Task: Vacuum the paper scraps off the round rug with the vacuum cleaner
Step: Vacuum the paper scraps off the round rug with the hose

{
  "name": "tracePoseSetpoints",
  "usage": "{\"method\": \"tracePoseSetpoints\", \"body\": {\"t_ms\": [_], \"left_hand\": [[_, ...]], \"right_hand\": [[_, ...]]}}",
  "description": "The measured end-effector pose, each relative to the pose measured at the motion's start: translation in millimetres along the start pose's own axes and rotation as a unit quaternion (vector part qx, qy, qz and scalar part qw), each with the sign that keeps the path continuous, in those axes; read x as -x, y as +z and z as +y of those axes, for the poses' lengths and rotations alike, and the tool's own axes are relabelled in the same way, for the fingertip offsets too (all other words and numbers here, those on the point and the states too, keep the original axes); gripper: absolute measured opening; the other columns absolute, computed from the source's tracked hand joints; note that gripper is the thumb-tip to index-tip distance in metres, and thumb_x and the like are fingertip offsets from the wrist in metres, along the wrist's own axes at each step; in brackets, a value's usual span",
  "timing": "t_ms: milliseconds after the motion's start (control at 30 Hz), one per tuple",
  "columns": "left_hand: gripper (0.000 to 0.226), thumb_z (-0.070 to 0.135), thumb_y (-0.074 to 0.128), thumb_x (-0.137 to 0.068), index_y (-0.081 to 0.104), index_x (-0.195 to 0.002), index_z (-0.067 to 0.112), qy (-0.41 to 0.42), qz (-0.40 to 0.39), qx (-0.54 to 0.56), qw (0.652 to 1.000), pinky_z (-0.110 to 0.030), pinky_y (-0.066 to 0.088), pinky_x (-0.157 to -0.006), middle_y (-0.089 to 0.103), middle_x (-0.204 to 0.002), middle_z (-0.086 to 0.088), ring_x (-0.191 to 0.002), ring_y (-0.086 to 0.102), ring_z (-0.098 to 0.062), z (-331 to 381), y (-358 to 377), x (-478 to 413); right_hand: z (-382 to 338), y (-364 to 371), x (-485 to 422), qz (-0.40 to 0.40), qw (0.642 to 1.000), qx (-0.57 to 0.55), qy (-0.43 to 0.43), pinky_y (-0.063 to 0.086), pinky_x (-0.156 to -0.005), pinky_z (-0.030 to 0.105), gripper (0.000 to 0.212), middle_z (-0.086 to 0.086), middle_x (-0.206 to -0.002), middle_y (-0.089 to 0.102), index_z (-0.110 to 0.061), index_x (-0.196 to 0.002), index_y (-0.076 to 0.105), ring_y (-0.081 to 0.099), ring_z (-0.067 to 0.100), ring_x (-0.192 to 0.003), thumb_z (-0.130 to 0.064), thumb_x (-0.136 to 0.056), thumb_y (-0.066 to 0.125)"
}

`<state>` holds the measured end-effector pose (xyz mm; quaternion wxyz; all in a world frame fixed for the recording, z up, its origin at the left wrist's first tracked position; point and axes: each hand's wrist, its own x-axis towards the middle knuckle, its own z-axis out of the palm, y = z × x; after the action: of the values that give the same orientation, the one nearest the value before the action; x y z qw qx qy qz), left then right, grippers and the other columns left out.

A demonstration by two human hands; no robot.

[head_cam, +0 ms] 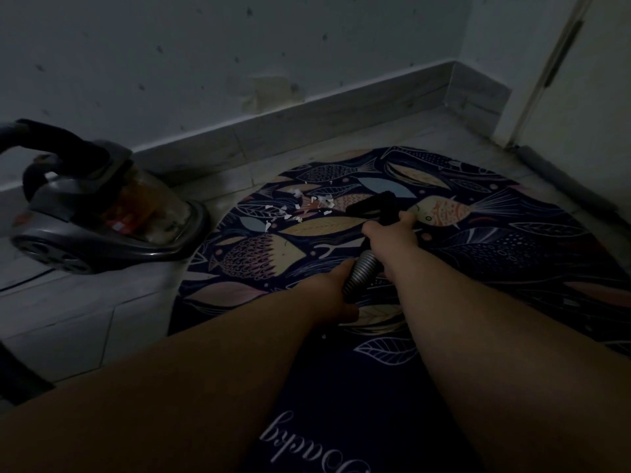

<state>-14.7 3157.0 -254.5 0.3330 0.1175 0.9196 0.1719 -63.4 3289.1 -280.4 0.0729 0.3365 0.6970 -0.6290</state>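
Vacuum cleaner (102, 213) crowding rug's (478, 254) left

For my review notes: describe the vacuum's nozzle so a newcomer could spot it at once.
Start at the round fish-patterned rug. Near its middle, just ahead of the right hand, lies the nozzle. It is the only plain black shape there, right of the white paper scraps.

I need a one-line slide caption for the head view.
Left hand and right hand hold the hose, nozzle near paper scraps on the rug; vacuum cleaner at left.
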Motion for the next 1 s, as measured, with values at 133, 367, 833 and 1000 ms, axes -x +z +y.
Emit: {"method": "tracePoseSetpoints", "body": {"t_ms": [133, 367, 833, 1000], "left_hand": [[0.093, 0.027, 0.063, -0.085, -0.002, -0.150, 0.035, -0.001, 0.006, -0.010, 1.000, -0.021, 0.041, -0.077, 0.050, -0.135, -0.010, -0.110, 0.056, -0.025, -3.2, -2.8, 0.3], [0.090, 0.026, 0.061, -0.087, -0.002, -0.150, 0.033, -0.005, 0.005, -0.022, 1.000, -0.017, 0.036, -0.079, 0.049, -0.137, -0.008, -0.115, 0.054, -0.024, -7.0, -8.5, 14.6], [0.094, 0.029, 0.063, -0.085, -0.004, -0.150, 0.036, -0.020, 0.007, -0.010, 1.000, -0.021, 0.041, -0.081, 0.046, -0.140, -0.008, -0.114, 0.054, -0.025, -5.3, -3.0, 16.4], [0.094, 0.027, 0.063, -0.085, -0.004, -0.150, 0.035, -0.021, 0.005, -0.008, 1.000, -0.021, 0.040, -0.080, 0.047, -0.139, -0.010, -0.114, 0.054, -0.026, -6.1, -3.7, 13.4]], "right_hand": [[-3.8, 2.6, -1.9, -0.024, 1.000, 0.004, 0.003, 0.052, -0.091, 0.050, 0.070, 0.014, -0.127, 0.048, -0.026, -0.146, 0.017, 0.053, 0.030, -0.097, -0.023, -0.090, 0.059], [-3.5, 12.2, 2.2, -0.057, 0.998, 0.010, 0.002, 0.051, -0.093, 0.045, 0.072, 0.013, -0.126, 0.050, -0.024, -0.147, 0.017, 0.054, 0.028, -0.098, -0.025, -0.090, 0.061], [-2.4, 10.6, 8.3, -0.023, 0.999, 0.018, -0.015, 0.051, -0.091, 0.043, 0.072, 0.015, -0.128, 0.051, -0.021, -0.149, 0.015, 0.051, 0.027, -0.096, -0.025, -0.092, 0.058], [-2.6, 13.0, 3.9, -0.028, 0.999, 0.027, -0.018, 0.050, -0.092, 0.043, 0.071, 0.014, -0.126, 0.051, -0.021, -0.148, 0.015, 0.051, 0.027, -0.096, -0.027, -0.092, 0.058]]}}
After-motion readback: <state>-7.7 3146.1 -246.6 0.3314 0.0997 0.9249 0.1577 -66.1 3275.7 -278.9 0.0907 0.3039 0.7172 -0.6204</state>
